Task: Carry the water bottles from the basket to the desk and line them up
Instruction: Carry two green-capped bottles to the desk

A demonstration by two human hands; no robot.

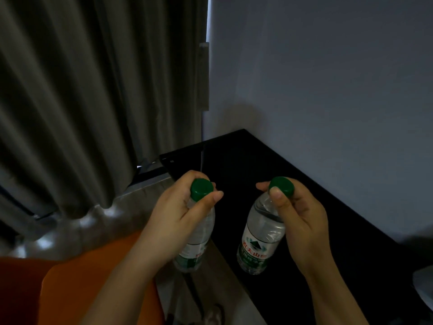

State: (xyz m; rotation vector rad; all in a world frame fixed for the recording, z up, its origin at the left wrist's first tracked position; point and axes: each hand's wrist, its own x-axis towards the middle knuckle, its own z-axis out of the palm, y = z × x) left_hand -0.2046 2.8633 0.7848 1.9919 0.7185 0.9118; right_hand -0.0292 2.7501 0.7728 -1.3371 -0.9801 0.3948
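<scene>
I hold two clear water bottles with green caps and green-and-white labels. My left hand (173, 221) grips the neck of the left bottle (195, 249), which hangs over the desk's left edge, tilted a little. My right hand (297, 221) grips the neck of the right bottle (257, 247) above the black desk (339, 219); whether its base touches the desktop I cannot tell. The basket is out of view.
The black desk runs along a pale wall (328, 78) into a corner. Grey curtains (82, 102) hang at the left. An orange seat or cushion (77, 289) lies at the lower left. A pale object (424, 287) shows at the right edge.
</scene>
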